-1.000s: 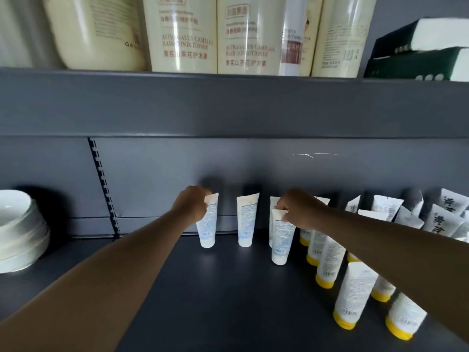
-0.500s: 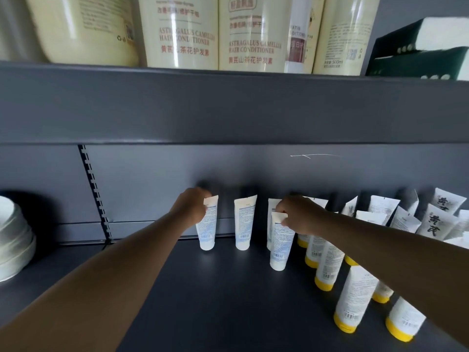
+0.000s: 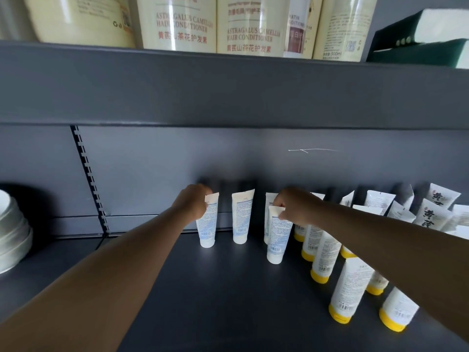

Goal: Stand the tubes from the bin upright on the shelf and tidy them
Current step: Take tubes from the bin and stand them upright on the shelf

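Observation:
White tubes with white caps stand cap-down on the dark grey shelf (image 3: 218, 288). My left hand (image 3: 193, 205) grips the top of the leftmost white-capped tube (image 3: 206, 229), which stands by the back wall. A second tube (image 3: 241, 219) stands free to its right. My right hand (image 3: 294, 205) pinches the crimped top of a front tube (image 3: 278, 240), with another tube (image 3: 267, 214) partly hidden behind it. Several yellow-capped tubes (image 3: 347, 290) stand in rows on the right, under my right forearm. The bin is out of view.
A stack of white bowls (image 3: 11, 232) sits at the shelf's left end. Conditioner bottles (image 3: 177, 24) and dark green boxes (image 3: 418, 44) fill the upper shelf. A slotted upright (image 3: 88, 179) runs down the back panel.
Both hands stay on the same tubes. The view has drifted slightly, so the bowls sit further left. The tubes show almost no movement.

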{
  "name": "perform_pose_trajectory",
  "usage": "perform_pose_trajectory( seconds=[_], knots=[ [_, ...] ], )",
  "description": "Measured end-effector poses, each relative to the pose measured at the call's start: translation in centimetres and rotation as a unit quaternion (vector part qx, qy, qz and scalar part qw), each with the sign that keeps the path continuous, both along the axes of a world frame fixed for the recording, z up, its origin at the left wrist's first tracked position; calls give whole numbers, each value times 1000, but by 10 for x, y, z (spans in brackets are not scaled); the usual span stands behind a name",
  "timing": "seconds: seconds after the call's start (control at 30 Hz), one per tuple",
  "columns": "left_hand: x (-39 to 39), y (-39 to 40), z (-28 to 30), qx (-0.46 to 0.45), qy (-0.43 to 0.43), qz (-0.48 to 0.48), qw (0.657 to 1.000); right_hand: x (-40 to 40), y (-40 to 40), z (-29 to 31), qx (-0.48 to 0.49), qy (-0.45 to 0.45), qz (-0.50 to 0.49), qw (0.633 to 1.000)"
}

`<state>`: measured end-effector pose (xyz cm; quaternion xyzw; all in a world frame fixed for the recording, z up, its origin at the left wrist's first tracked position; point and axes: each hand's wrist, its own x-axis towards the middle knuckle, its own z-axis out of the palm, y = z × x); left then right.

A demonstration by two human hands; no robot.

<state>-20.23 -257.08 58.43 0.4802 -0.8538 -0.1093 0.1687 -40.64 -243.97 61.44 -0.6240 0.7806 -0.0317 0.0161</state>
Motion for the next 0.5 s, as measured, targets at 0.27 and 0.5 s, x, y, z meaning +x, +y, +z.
perform_pose_trajectory(
  seconds=[0.27, 0.5],
  knots=[
    [-2, -2, 3, 2, -7, -2, 1000, 0, 0, 9, 19, 5, 10, 1000],
    [1, 0, 11, 3, 27, -2, 1000, 1, 2, 19, 2, -2, 12, 1000]
  ],
)
